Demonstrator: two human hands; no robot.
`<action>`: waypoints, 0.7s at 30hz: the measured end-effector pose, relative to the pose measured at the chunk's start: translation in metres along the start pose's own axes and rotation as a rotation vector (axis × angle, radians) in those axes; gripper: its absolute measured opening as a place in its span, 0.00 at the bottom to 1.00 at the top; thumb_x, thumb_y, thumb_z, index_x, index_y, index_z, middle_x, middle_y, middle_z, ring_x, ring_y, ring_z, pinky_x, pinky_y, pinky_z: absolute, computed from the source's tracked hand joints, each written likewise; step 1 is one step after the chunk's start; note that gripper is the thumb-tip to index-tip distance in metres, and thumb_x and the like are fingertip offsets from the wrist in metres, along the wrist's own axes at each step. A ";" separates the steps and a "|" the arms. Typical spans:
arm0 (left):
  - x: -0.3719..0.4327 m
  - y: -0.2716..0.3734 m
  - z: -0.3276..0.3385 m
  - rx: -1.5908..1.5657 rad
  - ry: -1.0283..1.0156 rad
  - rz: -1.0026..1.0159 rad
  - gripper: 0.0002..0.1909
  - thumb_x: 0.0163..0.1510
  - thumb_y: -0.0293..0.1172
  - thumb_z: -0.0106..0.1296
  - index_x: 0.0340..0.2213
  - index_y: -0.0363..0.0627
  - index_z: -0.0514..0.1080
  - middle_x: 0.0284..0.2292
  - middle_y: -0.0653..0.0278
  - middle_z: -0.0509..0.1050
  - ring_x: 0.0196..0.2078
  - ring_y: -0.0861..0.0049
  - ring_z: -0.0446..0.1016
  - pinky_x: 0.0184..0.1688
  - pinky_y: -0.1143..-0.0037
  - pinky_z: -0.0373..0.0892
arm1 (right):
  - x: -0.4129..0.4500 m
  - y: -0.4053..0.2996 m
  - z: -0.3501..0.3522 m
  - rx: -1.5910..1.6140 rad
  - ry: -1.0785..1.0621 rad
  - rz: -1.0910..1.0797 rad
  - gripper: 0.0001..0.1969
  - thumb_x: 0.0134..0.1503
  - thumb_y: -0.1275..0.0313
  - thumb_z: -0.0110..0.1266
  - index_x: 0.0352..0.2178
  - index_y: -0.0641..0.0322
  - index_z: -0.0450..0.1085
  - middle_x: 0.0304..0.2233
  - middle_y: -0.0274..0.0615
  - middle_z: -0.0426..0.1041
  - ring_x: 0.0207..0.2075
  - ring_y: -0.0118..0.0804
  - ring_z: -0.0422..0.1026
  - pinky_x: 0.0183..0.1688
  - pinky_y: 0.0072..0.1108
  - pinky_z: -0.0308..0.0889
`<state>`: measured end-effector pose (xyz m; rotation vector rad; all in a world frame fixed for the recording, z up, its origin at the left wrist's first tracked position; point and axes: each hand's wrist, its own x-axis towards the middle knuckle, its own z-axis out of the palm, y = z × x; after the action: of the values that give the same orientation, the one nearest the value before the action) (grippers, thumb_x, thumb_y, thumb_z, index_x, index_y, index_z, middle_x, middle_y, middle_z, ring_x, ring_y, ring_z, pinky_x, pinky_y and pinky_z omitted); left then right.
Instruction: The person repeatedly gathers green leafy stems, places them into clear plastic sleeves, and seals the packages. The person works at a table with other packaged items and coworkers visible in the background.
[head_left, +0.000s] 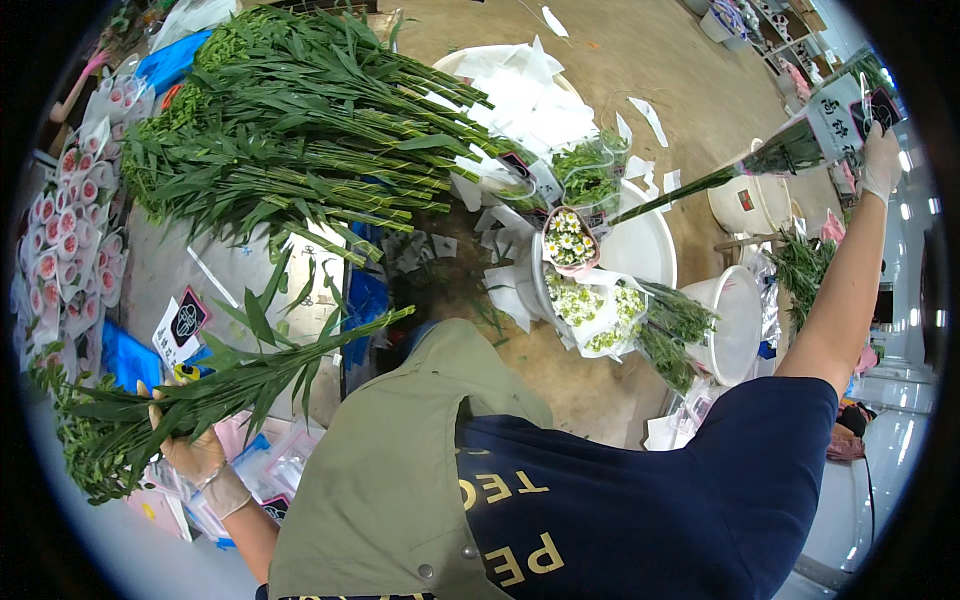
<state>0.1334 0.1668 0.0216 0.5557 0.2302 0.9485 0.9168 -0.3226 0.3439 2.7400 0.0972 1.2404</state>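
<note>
My gloved left hand (191, 450), palm up, holds a bunch of long green leafy stems (247, 367) at the lower left, their cut ends pointing right. At the upper right my gloved right hand (879, 161) grips the top of a clear printed sleeve (795, 142) around another bunch of green stems; its stems slant down to the left over a white bucket (645, 232). Beside the left hand's bunch a dark label card (187, 319) lies on the grey table (157, 262).
A large pile of leafy stems (300, 127) covers the table's far part. Wrapped pink flowers (71, 232) stand at the left. Daisies (568, 238) and white flower bunches (600, 307) sit by the buckets. Behind is a tub of white wrapping scraps (517, 82). A person's arm (75, 94) shows at the upper left.
</note>
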 end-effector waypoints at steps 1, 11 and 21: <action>-0.003 0.001 0.000 0.019 0.016 0.021 0.22 0.60 0.30 0.38 0.56 0.54 0.56 0.44 0.61 0.71 0.51 0.69 0.65 0.58 0.59 0.57 | 0.002 0.003 0.003 -0.016 -0.024 0.000 0.25 0.53 0.52 0.36 0.36 0.63 0.69 0.38 0.57 0.71 0.42 0.57 0.69 0.46 0.38 0.61; -0.028 0.006 -0.008 0.135 0.172 0.154 0.20 0.59 0.29 0.39 0.54 0.47 0.58 0.43 0.59 0.71 0.49 0.67 0.67 0.58 0.61 0.58 | -0.160 -0.036 0.178 -0.037 0.132 -0.367 0.12 0.53 0.69 0.43 0.39 0.56 0.66 0.25 0.45 0.73 0.23 0.49 0.72 0.24 0.39 0.67; -0.051 -0.003 0.020 0.193 0.258 0.200 0.20 0.59 0.28 0.38 0.53 0.43 0.57 0.40 0.58 0.72 0.47 0.66 0.67 0.56 0.63 0.60 | -0.447 -0.197 0.163 0.289 -0.861 -0.327 0.13 0.53 0.63 0.42 0.37 0.51 0.70 0.31 0.51 0.73 0.33 0.52 0.73 0.35 0.40 0.66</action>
<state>0.1149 0.1172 0.0336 0.6416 0.5087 1.2009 0.7435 -0.1940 -0.1234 3.0559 0.6283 -0.0838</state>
